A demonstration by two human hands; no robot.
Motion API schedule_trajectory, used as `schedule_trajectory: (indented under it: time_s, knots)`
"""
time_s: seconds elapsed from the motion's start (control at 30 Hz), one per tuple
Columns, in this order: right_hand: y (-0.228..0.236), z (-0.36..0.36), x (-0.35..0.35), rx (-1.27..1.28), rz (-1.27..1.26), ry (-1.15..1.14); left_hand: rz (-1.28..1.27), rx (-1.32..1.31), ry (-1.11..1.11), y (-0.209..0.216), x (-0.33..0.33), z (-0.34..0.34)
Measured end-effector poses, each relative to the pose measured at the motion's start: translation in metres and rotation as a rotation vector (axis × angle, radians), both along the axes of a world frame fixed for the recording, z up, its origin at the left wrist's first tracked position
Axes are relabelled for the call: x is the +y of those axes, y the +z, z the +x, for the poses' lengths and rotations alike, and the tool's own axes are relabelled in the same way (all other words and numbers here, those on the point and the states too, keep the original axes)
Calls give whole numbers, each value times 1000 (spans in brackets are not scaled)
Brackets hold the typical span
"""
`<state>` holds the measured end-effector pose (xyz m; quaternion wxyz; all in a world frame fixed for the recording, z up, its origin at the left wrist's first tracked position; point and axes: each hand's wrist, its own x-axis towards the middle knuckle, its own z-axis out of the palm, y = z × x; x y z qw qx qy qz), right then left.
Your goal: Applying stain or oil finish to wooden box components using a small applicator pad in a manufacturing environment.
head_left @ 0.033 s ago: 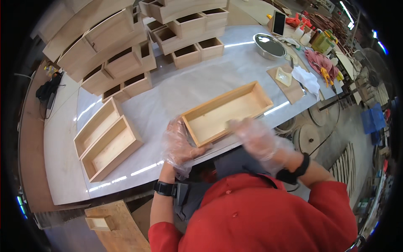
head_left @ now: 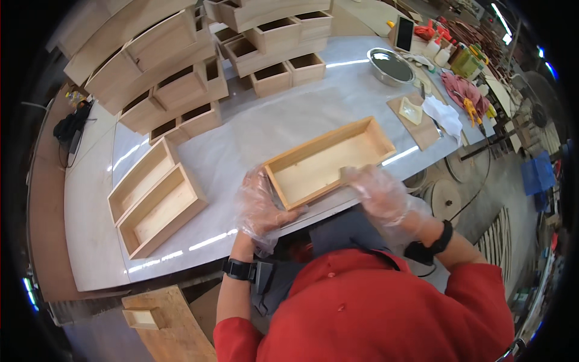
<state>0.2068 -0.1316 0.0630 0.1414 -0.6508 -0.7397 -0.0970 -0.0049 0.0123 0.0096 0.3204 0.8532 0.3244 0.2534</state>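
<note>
An open, long wooden box [head_left: 319, 146] lies slanted before me on the table, its rim a deeper honey colour than its pale floor. My left hand [head_left: 260, 202], in a clear plastic glove, is closed around the box's left end, with the thumb at the near left corner. At the near long side is my right hand [head_left: 379, 192], also gloved and slightly blurred. Its fingers are closed on a small pale pad [head_left: 345, 174], which meets the near rim. Two paler open wooden boxes [head_left: 163, 208] lie side by side to the left.
Stacked wooden boxes [head_left: 181, 84] rise at the back left. A metal bowl of dark liquid [head_left: 391, 66] stands at the far right. Nearer are a board [head_left: 426, 137] with a small pale dish [head_left: 411, 111], and a white cloth [head_left: 443, 114]. Bottles [head_left: 442, 57] stand beyond.
My right hand has shifted slightly right along the near rim with the pad. My left hand keeps its hold on the box's end. The whole view has shifted a little.
</note>
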Motion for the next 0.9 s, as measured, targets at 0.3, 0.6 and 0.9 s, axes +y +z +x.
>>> schedule_trajectory:
  time_s: [0.3,0.6,0.9]
  knots:
    - [2,-68,29,238,34,371,20,10,9,-11,6,7]
    - [-9,27,-12,-74,4,-14,8,-121,-42,-25,7,0]
    - [-3,42,-17,92,40,37,-172,-213,-75,-18,3,7]
